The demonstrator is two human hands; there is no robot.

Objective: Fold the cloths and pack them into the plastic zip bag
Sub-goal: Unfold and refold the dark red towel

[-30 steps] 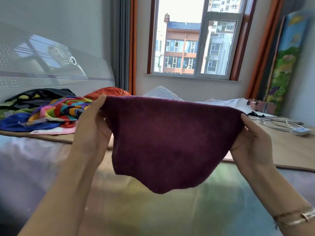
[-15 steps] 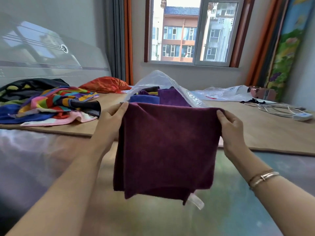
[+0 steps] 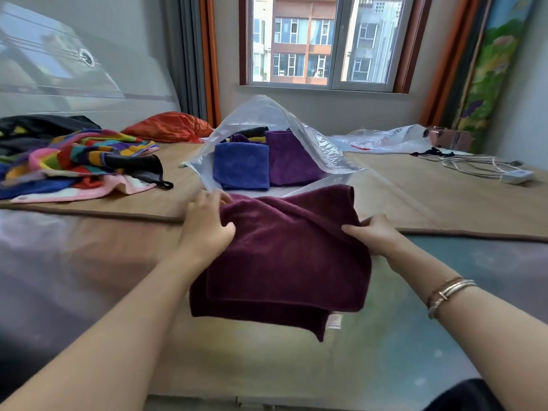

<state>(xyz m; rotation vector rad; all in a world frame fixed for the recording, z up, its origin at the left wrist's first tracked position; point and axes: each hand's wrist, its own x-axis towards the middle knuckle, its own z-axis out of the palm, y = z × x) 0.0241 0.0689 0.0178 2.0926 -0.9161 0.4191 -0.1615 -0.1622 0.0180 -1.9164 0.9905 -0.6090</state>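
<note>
The left hand (image 3: pixel 207 229) grips the left edge of the maroon cloth (image 3: pixel 284 256), thumb on top and fingers curled round the fabric. The right hand (image 3: pixel 375 234) pinches the right edge the same way, thumb lying over the top layer, fingers tucked underneath. A bracelet (image 3: pixel 447 292) sits on the right wrist.

The maroon cloth is folded into several layers and held between the two hands just above the bed, its far edge humped up, its near corner hanging down with a small white tag (image 3: pixel 334 320) showing at the lower right. Whether its underside touches the bed cannot be told.

Just beyond the cloth stands the zip bag (image 3: pixel 317 143), clear plastic, its mouth gaping toward the person. The near lip of the bag lies just beside the cloth's far edge. Inside, a folded blue cloth (image 3: pixel 241 166) sits on the left and a folded purple cloth (image 3: pixel 292 158) on the right, touching side by side, with something dark behind them.

All this rests on a tan mat (image 3: pixel 430 200) spread over the bed. To the left on the mat lies a heap of striped, many-coloured cloths (image 3: pixel 80 158), with an orange bundle (image 3: pixel 169 127) farther back. To the right, well apart from the bag, lie a crumpled clear plastic sheet (image 3: pixel 382 139), a white cable (image 3: pixel 471 166) and a white adapter (image 3: pixel 517 176). A window (image 3: pixel 323 40) faces the room from the far wall.
</note>
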